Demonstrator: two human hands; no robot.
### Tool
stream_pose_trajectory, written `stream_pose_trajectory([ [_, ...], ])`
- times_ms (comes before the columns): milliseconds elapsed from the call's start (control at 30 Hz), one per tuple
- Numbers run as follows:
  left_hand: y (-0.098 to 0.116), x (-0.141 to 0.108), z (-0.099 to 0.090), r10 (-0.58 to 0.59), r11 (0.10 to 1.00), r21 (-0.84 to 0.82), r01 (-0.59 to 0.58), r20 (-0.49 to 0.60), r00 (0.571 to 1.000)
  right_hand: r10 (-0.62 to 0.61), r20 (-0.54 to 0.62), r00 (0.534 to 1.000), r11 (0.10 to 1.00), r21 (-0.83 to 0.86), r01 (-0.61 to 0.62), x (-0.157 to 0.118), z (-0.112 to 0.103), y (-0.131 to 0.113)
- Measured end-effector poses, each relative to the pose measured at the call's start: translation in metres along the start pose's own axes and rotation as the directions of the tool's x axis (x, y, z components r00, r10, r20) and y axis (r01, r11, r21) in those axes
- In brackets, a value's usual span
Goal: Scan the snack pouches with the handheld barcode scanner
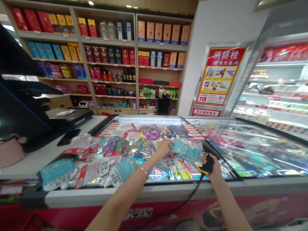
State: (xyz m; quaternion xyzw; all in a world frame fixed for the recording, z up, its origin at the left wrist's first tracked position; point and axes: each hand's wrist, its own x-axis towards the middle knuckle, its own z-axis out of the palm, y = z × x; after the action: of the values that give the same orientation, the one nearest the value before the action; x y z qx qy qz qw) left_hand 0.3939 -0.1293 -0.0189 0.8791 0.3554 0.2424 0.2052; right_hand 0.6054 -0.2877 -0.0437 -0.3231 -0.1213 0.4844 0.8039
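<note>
My left hand (pixel 163 148), with a silver bangle on the wrist, reaches over the freezer's glass lid. Its fingers are closed at the left edge of a blue-and-white pouch (pixel 178 147). Wrapped round a black and yellow corded scanner (pixel 206 163) is my right hand (pixel 215 166), just right of several more blue pouches (pixel 193 154). Other pouches lie on the left part of the lid, among them a blue one (pixel 127 168) near the front edge, a red-and-white one (pixel 92 173) and a blue one (pixel 59 173) at the corner.
The freezer's front rim (pixel 168 191) runs below my forearms, and the scanner's cable (pixel 187 200) hangs over it. At left, a counter (pixel 48 157) holds a phone (pixel 69 137), a scale (pixel 68 118) and a pink bag (pixel 11 152). Stocked shelves (pixel 108 65) stand behind.
</note>
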Motion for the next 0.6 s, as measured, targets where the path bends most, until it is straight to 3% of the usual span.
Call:
stream_pose_trajectory([
  [133,0.006,-0.002,0.002,0.035,0.997,0.067,-0.035,-0.001,0.999,0.012,0.013,1.0,0.999,-0.049,-0.011,0.0,-0.001,-0.001],
  [200,0.0,0.0,-0.007,0.054,0.997,0.052,-0.054,-0.004,0.999,0.012,0.032,0.999,0.998,-0.054,-0.01,-0.002,0.0,-0.004],
  [267,-0.019,0.001,-0.03,0.024,1.0,0.016,-0.023,-0.061,0.998,0.01,0.068,0.998,1.0,-0.029,-0.008,-0.006,0.007,-0.01],
  [333,-0.054,-0.002,-0.067,-0.1,0.995,-0.022,0.098,-0.203,0.974,0.003,0.116,0.993,1.0,0.013,-0.004,-0.011,0.023,-0.015],
  [400,-0.101,-0.011,-0.111,-0.31,0.95,-0.059,0.308,-0.322,0.895,0.015,0.176,0.984,0.999,0.038,-0.022,-0.014,0.048,-0.016],
  [500,-0.173,-0.036,-0.169,-0.571,0.812,-0.143,0.565,-0.391,0.722,0.072,0.291,0.954,0.996,0.036,-0.086,-0.012,0.097,0.0],
  [533,-0.193,-0.046,-0.183,-0.63,0.762,-0.151,0.629,-0.394,0.669,0.098,0.335,0.937,0.993,0.032,-0.115,-0.01,0.115,0.01],
  [600,-0.223,-0.062,-0.202,-0.687,0.702,-0.153,0.695,-0.401,0.606,0.175,0.417,0.892,0.981,0.003,-0.194,-0.004,0.149,0.037],
])
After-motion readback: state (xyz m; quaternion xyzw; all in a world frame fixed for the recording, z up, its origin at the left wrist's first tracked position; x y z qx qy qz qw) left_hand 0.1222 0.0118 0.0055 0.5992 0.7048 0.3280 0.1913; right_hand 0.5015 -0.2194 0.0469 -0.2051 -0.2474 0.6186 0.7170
